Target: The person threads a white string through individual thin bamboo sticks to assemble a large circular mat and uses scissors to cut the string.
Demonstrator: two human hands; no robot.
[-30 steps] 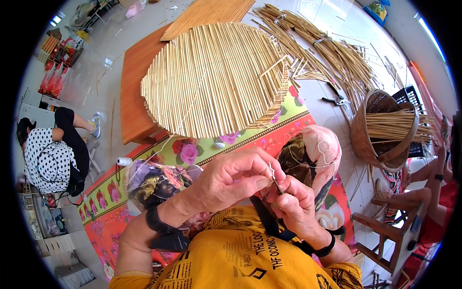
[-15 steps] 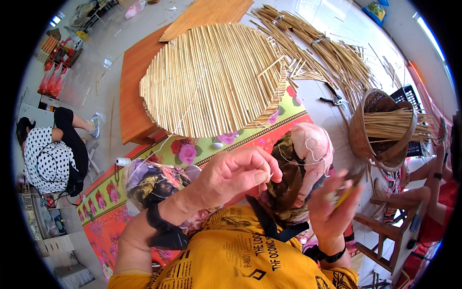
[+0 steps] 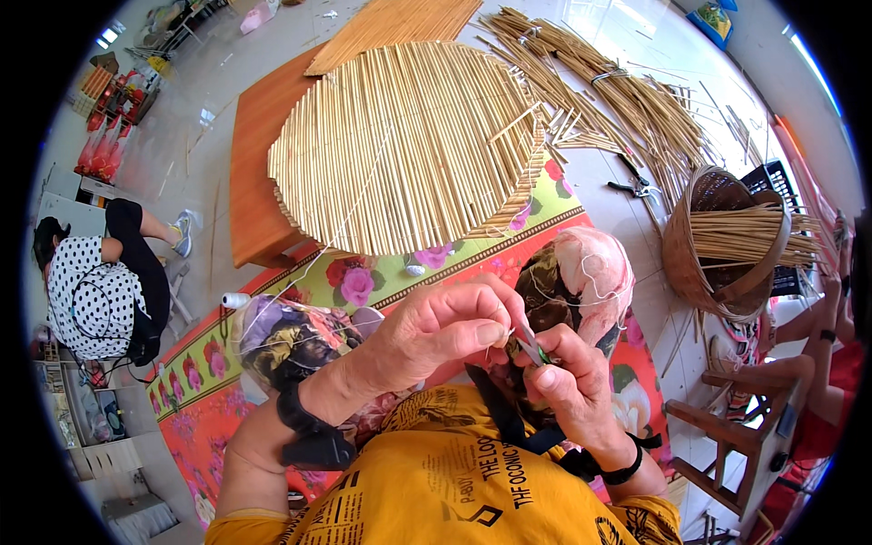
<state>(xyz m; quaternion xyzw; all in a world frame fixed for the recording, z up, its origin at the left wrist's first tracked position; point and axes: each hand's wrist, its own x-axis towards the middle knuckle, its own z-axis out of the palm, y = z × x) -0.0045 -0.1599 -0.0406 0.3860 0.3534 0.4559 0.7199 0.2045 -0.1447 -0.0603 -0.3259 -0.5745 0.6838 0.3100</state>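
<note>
My left hand (image 3: 436,327) is closed in a pinch on thin white thread at the middle of the view, above my lap. My right hand (image 3: 577,381) is closed round a small cutting blade (image 3: 527,341) with a bit of green by the fingers. Its pointed metal end meets the left fingertips; the exact kind is hard to make out. Ahead lies a round mat of straw-coloured stalks (image 3: 400,150), laid side by side. White thread (image 3: 350,213) runs slackly across the mat toward a spool (image 3: 234,301) beside my left knee.
An orange-brown table (image 3: 250,182) carries the mat. Bundled stalks (image 3: 627,100) and black-handled pruning shears (image 3: 634,186) lie on the floor at right, near a stalk-filled basket (image 3: 718,282). A wooden stool (image 3: 736,436) stands lower right. One person (image 3: 91,291) sits far left, another (image 3: 827,391) far right.
My right hand has moved left and up, from apart to beside my left hand, bringing the blade to its fingertips. My left hand stays pinched in nearly the same place.
</note>
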